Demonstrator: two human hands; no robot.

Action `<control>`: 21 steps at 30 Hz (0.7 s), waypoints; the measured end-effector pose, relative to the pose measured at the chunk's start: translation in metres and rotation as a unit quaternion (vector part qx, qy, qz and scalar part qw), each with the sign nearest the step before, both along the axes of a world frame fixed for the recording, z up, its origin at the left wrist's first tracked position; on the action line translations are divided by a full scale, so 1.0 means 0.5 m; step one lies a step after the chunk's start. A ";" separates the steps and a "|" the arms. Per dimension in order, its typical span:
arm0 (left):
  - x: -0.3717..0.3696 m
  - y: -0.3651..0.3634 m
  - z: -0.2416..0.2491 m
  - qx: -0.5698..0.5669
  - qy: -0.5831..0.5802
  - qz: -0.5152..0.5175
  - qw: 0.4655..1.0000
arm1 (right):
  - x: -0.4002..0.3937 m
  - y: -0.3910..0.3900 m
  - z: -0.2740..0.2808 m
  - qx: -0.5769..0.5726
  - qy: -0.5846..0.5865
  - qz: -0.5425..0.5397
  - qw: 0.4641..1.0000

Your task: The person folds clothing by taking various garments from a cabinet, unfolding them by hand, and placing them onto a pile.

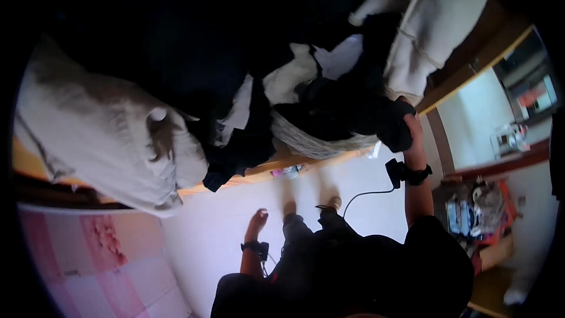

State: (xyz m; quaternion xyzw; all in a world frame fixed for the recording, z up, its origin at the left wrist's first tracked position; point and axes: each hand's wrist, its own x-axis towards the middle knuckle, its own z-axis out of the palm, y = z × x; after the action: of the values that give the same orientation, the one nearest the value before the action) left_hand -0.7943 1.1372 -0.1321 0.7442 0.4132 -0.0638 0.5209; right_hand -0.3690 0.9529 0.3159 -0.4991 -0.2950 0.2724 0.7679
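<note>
My right hand [410, 108] reaches up at the right edge of a heap of clothes. Its fingers are closed on a dark garment [395, 131], right beside a hanging pale beige cloth [415, 53]. Low over the floor hangs my left hand [257, 222], apart from the clothes, its fingers loosely bent with nothing visible in them. In the heap lie black cloth, a cream piece [291, 73], a pale lilac piece [339, 57] and a grey knitted-looking piece [321, 141]. A large beige garment [112, 123] drapes over the left side.
Clothes overhang a wooden edge [259, 175]. My feet stand on a white floor [218, 224]. A cable [362, 193] runs from a black device on my right wrist. Pink patterned panels [106, 253] are lower left; a pile of folded clothes [485, 206] sits at right.
</note>
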 end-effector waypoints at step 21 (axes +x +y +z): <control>0.668 -0.346 0.640 -0.356 -0.243 -0.235 0.871 | -0.425 -0.520 -0.030 -0.072 -0.023 -0.454 0.888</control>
State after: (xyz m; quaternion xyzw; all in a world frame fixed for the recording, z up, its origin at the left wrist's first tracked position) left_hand -0.4602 0.9640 0.1880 0.5756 0.0360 -0.1437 0.8042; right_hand -0.5817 0.6931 0.3007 -0.6383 -0.0330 -0.0973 0.7629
